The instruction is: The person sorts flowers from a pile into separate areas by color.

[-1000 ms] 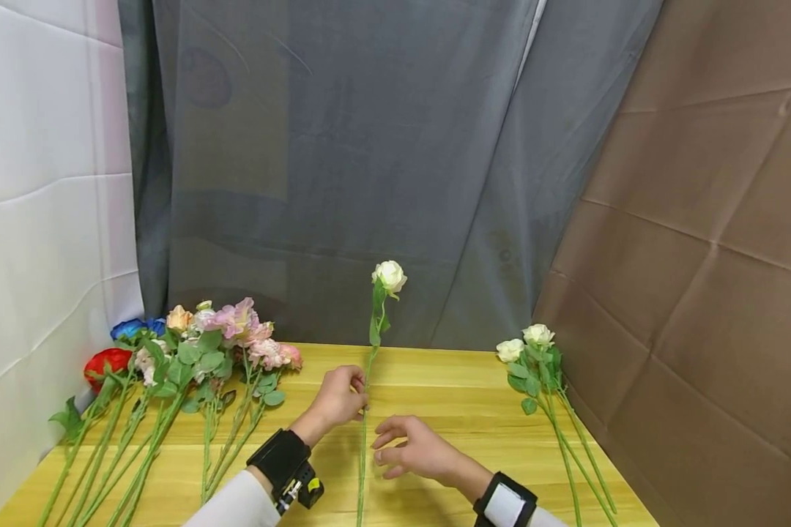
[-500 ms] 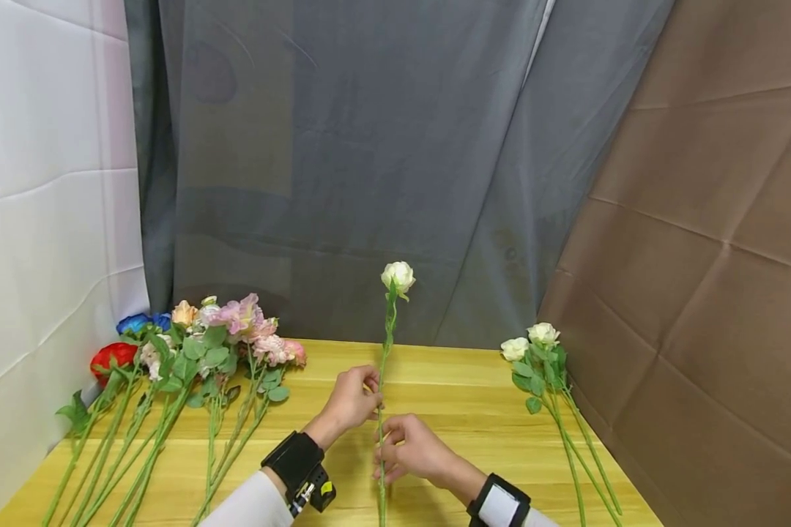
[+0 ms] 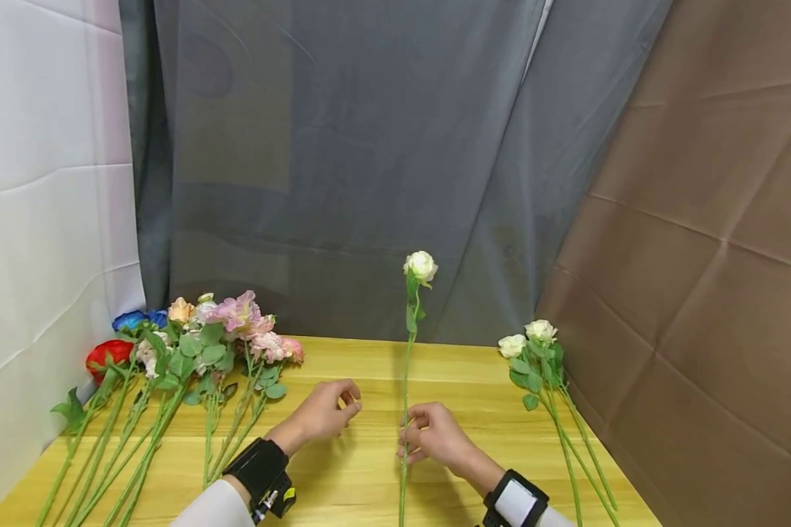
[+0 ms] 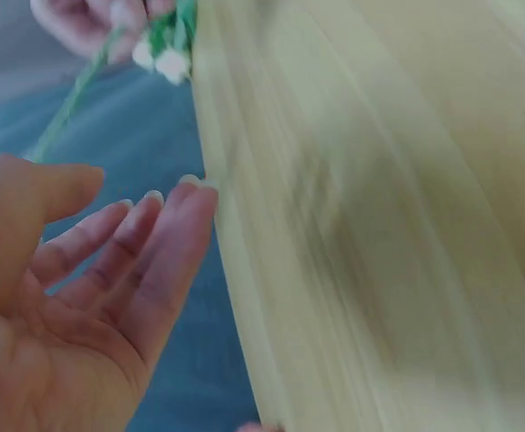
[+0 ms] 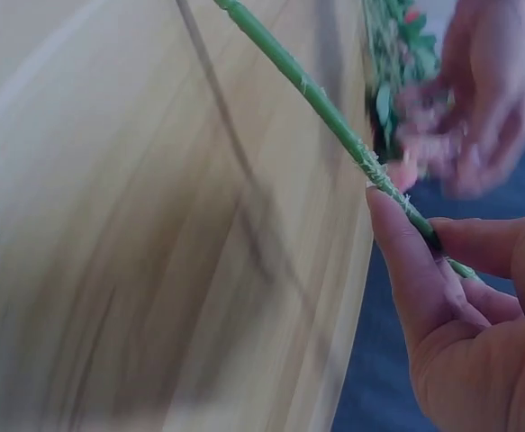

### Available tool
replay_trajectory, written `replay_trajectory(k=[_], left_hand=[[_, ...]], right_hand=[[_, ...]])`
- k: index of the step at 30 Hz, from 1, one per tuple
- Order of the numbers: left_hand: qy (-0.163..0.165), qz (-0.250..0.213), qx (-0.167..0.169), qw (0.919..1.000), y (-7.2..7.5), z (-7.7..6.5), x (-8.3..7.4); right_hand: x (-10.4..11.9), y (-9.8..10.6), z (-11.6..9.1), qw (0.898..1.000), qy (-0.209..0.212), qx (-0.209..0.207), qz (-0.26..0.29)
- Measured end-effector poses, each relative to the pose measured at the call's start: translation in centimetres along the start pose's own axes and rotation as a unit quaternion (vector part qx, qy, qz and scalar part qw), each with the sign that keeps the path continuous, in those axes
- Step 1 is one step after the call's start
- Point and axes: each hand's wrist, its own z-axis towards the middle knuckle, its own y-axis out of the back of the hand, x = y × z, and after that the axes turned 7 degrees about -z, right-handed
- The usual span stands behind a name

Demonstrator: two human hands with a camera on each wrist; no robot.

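A single white rose [image 3: 420, 268] stands upright above the middle of the table, its long green stem [image 5: 330, 112] running down toward the front edge. My right hand [image 3: 438, 438] pinches that stem between thumb and fingers, as the right wrist view shows up close. To the left of the stem, apart from it, my left hand [image 3: 324, 411] hovers over the wood. In the left wrist view the left hand's fingers [image 4: 176, 261] are loosely extended, and nothing lies between them and the thumb.
On the left of the wooden table [image 3: 356, 483] lie several flowers: red [image 3: 108, 359], blue [image 3: 130, 320], orange, and pink ones [image 3: 270, 348]. Two white roses [image 3: 539, 333] lie at the right. A grey curtain [image 3: 343, 161] hangs behind, with white and brown cloth at the sides.
The left hand has let go of the stem and drawn back leftward. The right hand has taken the stem, and the rose has moved rightward with it.
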Motion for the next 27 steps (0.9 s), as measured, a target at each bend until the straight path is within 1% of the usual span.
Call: replay_trajectory(k=[4, 7, 9, 13, 16, 19, 21, 24, 26, 27], left_hand=[[0.028, 0.053, -0.029, 0.9978, 2.4, -1.3, 1.1], [0.037, 0.088, -0.05, 0.9941, 4.1, -2.2, 1.9], [0.036, 0.107, -0.064, 0.9915, 5.2, -2.6, 2.4], [0.039, 0.126, -0.098, 0.9864, 7.0, -3.5, 3.3], [0.052, 0.129, -0.138, 0.9807, 8.2, -4.1, 3.9], [0.075, 0.142, -0.175, 0.9714, 9.2, -4.3, 4.4], [0.097, 0.148, -0.197, 0.9643, 9.7, -4.3, 4.7], [0.133, 0.151, -0.21, 0.9567, 10.4, -4.3, 4.9], [0.146, 0.155, -0.216, 0.9527, 10.7, -4.3, 5.0], [0.148, 0.157, -0.219, 0.9515, 10.8, -4.2, 5.0]], right_hand=[[-1.0, 2.2, -0.6, 0.999, -0.006, -0.033, -0.02], [-2.1, 3.9, -1.1, 0.997, -0.016, -0.057, -0.039], [-2.8, 5.2, -1.5, 0.996, -0.025, -0.071, -0.051], [-4.0, 7.4, -2.6, 0.994, -0.043, -0.081, -0.066], [-4.8, 8.9, -3.3, 0.991, -0.057, -0.089, -0.079], [-5.6, 10.2, -4.1, 0.985, -0.081, -0.116, -0.101], [-6.2, 11.0, -4.6, 0.977, -0.104, -0.144, -0.114], [-7.0, 12.2, -5.4, 0.968, -0.136, -0.171, -0.126], [-7.6, 13.1, -5.8, 0.962, -0.152, -0.188, -0.129], [-8.0, 13.5, -6.0, 0.96, -0.158, -0.19, -0.132]])
